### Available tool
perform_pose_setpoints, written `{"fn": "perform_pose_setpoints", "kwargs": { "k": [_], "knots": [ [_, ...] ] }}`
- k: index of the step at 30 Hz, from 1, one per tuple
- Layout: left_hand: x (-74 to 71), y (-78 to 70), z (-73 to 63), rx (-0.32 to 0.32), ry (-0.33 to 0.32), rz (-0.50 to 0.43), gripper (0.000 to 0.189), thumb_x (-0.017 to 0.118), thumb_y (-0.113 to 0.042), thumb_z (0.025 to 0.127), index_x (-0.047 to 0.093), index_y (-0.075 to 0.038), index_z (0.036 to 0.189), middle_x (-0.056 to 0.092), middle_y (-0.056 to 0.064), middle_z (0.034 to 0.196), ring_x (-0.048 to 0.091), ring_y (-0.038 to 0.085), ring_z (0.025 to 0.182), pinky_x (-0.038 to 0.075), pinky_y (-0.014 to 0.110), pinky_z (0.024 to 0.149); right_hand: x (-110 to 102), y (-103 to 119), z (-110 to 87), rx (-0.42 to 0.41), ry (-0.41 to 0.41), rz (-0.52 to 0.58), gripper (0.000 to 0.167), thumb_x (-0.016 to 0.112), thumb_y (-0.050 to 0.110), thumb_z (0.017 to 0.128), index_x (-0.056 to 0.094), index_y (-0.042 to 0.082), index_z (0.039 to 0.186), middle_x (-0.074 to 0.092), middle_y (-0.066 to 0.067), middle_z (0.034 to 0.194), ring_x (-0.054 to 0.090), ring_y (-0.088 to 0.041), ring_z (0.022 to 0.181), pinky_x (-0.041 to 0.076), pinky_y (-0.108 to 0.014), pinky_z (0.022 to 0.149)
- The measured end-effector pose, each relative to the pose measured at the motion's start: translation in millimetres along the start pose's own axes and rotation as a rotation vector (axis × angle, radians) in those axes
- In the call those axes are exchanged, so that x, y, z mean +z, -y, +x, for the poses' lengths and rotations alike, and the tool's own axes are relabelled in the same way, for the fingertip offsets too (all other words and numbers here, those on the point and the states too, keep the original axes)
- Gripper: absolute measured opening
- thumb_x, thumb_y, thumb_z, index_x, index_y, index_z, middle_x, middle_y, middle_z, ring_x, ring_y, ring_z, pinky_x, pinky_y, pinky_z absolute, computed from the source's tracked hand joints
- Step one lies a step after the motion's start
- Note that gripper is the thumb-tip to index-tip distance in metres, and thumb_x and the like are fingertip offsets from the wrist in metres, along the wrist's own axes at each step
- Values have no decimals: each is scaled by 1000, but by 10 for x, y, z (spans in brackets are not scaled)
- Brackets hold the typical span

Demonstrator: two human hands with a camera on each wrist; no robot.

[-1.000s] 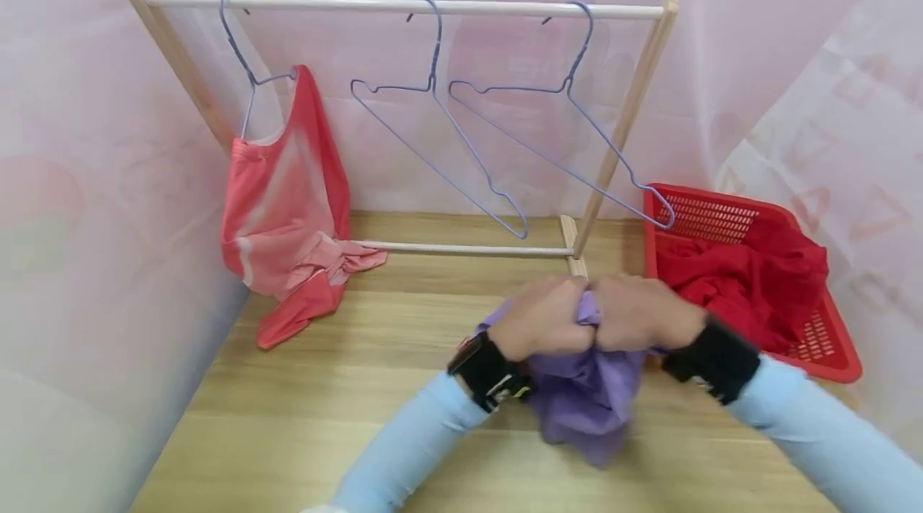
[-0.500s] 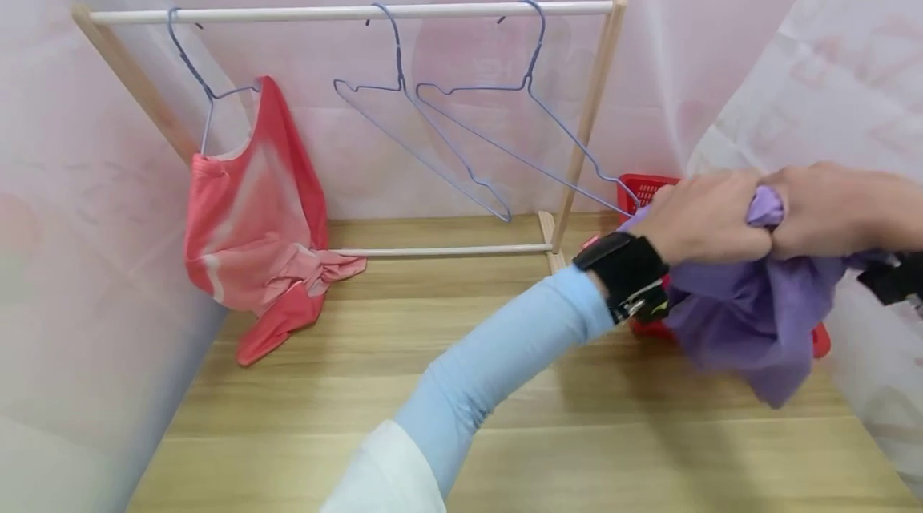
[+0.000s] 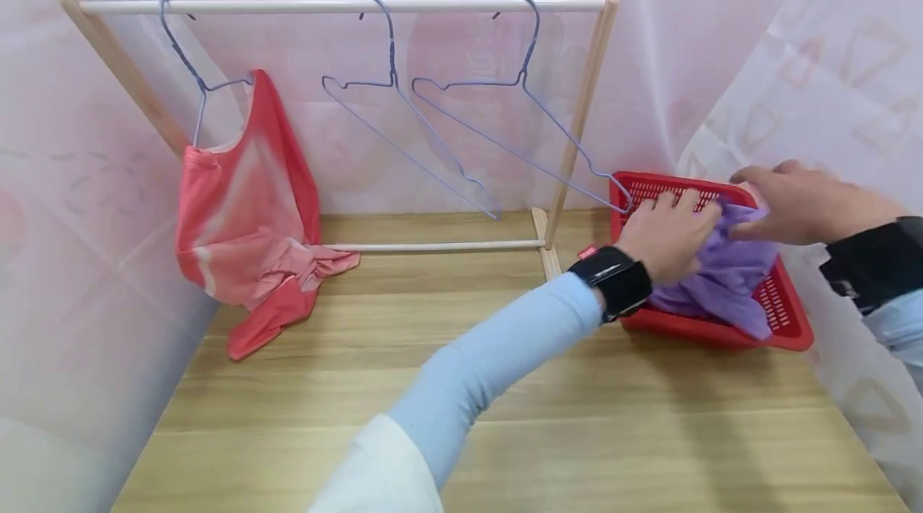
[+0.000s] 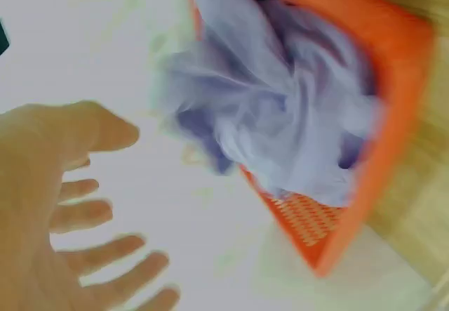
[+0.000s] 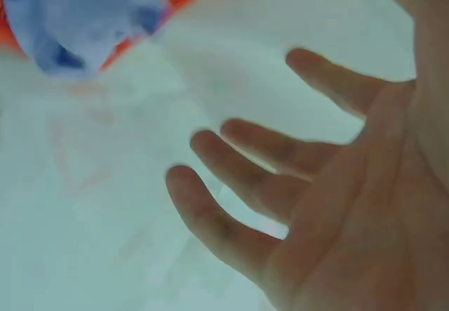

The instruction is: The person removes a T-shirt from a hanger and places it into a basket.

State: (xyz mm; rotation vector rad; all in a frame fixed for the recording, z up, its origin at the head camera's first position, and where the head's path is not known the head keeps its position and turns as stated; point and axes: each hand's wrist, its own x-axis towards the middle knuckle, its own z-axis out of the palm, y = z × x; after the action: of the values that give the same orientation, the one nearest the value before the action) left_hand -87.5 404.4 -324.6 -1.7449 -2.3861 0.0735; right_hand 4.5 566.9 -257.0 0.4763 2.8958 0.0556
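Observation:
A crumpled purple garment (image 3: 728, 276) lies in the red plastic basket (image 3: 685, 326) at the right, one fold hanging over the rim. My left hand (image 3: 671, 236) hovers over the basket's left part with fingers spread, overlapping the cloth in the head view. In the left wrist view, that hand (image 4: 77, 206) is apart from the purple cloth (image 4: 287, 107). Beyond the basket's right side is my right hand (image 3: 804, 200), fingers extended. The right wrist view shows this hand (image 5: 330, 184) with loosely bent fingers and nothing in the palm.
A rack with a white rail (image 3: 288, 6) stands at the back. Two bare blue wire hangers (image 3: 392, 80) hang on it, the rightmost hanger (image 3: 522, 80) reaching the basket's edge. At left, a red-pink top (image 3: 245, 208) hangs from another hanger (image 3: 202, 84), its end on the wooden table (image 3: 404, 385).
Both hands carried the gripped purple garment rightward to the basket and let it go there. The garment now covers the red cloth seen in the basket earlier. The view has shifted right.

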Motion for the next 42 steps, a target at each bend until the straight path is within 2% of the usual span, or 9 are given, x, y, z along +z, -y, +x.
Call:
{"fn": "perform_pose_setpoints", "kwargs": {
  "k": [5, 10, 14, 20, 26, 30, 33, 37, 42],
  "knots": [
    [258, 365, -417, 112, 150, -64, 49, 59, -39, 103, 51, -32, 151, 58, -3, 148, 58, 16, 135, 55, 35, 105, 186, 594, 170, -224, 41, 4, 62, 74, 41, 95, 61, 0, 140, 65, -33, 131, 57, -56, 124, 50, -72, 99],
    [494, 766, -866, 119, 236, -132, 39, 67, -36, 101, 65, -21, 137, 65, 1, 135, 66, 17, 120, 58, 35, 96, 430, 1188, 325, -397, 162, 51, 56, 69, 39, 100, 61, 5, 144, 67, -25, 138, 58, -52, 132, 45, -70, 108],
    [661, 1050, -1214, 84, 281, -158, 37, 68, -31, 100, 66, -17, 134, 67, 4, 133, 68, 20, 117, 58, 36, 95, 616, 1564, 451, -553, 177, 90, 57, 66, 39, 101, 58, 3, 145, 63, -26, 143, 59, -49, 132, 47, -65, 109],
    [723, 1409, -1706, -51, 312, -234, 34, 67, -27, 102, 66, -11, 132, 68, 7, 134, 68, 23, 120, 56, 36, 101, 899, 2087, 639, -702, 18, 147, 64, 59, 42, 106, 48, 1, 154, 52, -28, 155, 50, -48, 144, 45, -65, 113],
    [578, 1789, -2082, -222, 185, -266, 30, 67, -22, 100, 68, -10, 127, 70, 8, 126, 69, 24, 111, 58, 40, 93, 1034, 2622, 907, -748, -122, 159, 64, 57, 43, 108, 43, 3, 155, 55, -22, 150, 59, -42, 133, 52, -60, 102],
    [406, 2074, -2255, -354, 106, -195, 35, 65, -22, 98, 69, -14, 132, 72, 6, 122, 71, 25, 108, 61, 46, 85, 1034, 2962, 1142, -706, -164, 176, 67, 57, 48, 107, 40, 4, 155, 55, -23, 150, 59, -43, 132, 52, -62, 101],
    [259, 2307, -2381, -451, 26, -98, 26, 64, -19, 96, 72, -13, 120, 71, 6, 113, 70, 27, 101, 61, 47, 75, 1001, 3244, 1351, -686, -223, 221, 75, 57, 52, 106, 33, 6, 160, 52, -24, 153, 55, -43, 139, 50, -63, 106],
    [49, 2592, -2561, -587, -150, 27, 21, 66, -18, 96, 71, -10, 114, 67, 10, 108, 64, 29, 98, 59, 45, 74, 926, 3658, 1613, -654, -257, 348, 78, 51, 55, 107, 25, 9, 165, 46, -23, 158, 48, -41, 145, 44, -64, 113],
    [-122, 2858, -2711, -844, -323, 147, 35, 64, -26, 100, 62, -6, 129, 60, 17, 115, 59, 31, 96, 60, 43, 72, 867, 4128, 1871, -550, -243, 579, 76, 43, 55, 108, 23, 11, 166, 40, -23, 162, 46, -42, 145, 40, -65, 116]
  ]
}}
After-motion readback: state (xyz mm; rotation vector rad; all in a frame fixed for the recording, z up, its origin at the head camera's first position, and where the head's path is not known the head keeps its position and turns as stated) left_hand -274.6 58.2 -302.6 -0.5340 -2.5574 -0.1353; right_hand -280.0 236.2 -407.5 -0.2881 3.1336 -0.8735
